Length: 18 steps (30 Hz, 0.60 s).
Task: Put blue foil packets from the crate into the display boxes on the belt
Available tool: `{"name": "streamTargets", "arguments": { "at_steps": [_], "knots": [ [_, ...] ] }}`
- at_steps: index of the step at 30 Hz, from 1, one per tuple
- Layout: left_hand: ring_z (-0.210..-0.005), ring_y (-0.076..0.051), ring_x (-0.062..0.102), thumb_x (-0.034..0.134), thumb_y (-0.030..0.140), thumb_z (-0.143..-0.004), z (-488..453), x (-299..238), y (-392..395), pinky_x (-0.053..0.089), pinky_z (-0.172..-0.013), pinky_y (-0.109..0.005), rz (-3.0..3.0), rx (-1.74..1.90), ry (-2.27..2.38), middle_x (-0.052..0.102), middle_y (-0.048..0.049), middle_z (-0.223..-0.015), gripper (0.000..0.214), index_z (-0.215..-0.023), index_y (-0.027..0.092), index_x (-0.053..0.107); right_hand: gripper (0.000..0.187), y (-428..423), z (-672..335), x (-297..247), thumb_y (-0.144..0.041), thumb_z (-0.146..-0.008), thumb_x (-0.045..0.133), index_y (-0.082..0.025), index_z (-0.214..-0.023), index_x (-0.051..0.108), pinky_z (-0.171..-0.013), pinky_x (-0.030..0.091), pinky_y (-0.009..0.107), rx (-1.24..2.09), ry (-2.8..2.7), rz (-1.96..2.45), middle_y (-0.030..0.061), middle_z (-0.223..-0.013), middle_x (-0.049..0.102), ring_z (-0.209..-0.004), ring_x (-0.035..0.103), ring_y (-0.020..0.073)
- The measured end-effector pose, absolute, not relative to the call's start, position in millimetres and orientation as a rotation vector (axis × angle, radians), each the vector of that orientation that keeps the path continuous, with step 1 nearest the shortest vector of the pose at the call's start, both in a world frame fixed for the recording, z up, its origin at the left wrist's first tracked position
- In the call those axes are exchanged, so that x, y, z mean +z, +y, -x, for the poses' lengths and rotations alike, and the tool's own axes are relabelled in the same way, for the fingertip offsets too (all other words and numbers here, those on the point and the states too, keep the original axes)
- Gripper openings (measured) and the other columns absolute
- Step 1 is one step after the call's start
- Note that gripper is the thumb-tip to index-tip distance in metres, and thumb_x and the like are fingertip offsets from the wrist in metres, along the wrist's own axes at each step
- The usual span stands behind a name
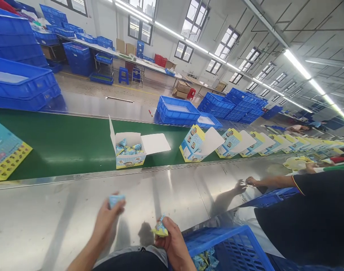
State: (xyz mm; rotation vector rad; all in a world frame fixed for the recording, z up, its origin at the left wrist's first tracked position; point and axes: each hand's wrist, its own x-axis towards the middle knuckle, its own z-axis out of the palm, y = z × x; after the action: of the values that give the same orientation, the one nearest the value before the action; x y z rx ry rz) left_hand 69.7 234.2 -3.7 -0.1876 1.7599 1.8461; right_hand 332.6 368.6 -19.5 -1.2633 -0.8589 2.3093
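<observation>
My left hand (105,222) is closed on a small light-blue packet (116,200) above the steel counter (166,195). My right hand (173,244) pinches a yellow and blue packet (160,229) just left of a blue crate (231,248) that holds more packets. Straight ahead on the green conveyor belt (64,143) stands an open white carton (130,149) with several blue packets inside and its lid flap lying to the right.
More open printed cartons (193,143) line the belt to the right. A flat printed sheet (5,150) lies at the belt's left. A person in a black shirt (315,210) stands at my right, one hand on the counter. Blue crates (177,110) are stacked beyond the belt.
</observation>
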Motion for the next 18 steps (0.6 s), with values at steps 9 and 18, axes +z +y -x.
{"name": "streamTargets", "arguments": {
  "at_steps": [9, 18],
  "knots": [
    [-0.104, -0.022, 0.08, 0.107, 0.044, -0.058, -34.7, -4.4, 239.9, 0.066, -0.088, -0.034, 0.25, 1.846, 1.734, 0.084, -0.0037, -0.113, 0.08, -0.128, 0.026, 0.073, 0.068, 391.7, -330.7, -6.1, -0.081, -0.075, 0.103, -0.022, -0.102, 0.083, -0.068, 0.056, 0.031, 2.236, -1.216, 1.123, 0.0025, -0.092, 0.077, -0.082, 0.069, 0.0199],
    [-0.105, -0.03, 0.074, 0.104, 0.066, -0.065, -74.7, -32.9, 272.7, 0.065, -0.089, -0.042, -0.017, 1.649, 1.802, 0.082, -0.0067, -0.112, 0.096, -0.144, 0.022, 0.071, 0.066, 393.9, -312.7, -37.7, -0.07, -0.078, 0.107, -0.019, -0.111, 0.081, -0.062, 0.062, 0.028, 2.468, -0.932, 1.154, 0.0018, -0.095, 0.076, -0.086, 0.072, 0.0189]
  ]
}}
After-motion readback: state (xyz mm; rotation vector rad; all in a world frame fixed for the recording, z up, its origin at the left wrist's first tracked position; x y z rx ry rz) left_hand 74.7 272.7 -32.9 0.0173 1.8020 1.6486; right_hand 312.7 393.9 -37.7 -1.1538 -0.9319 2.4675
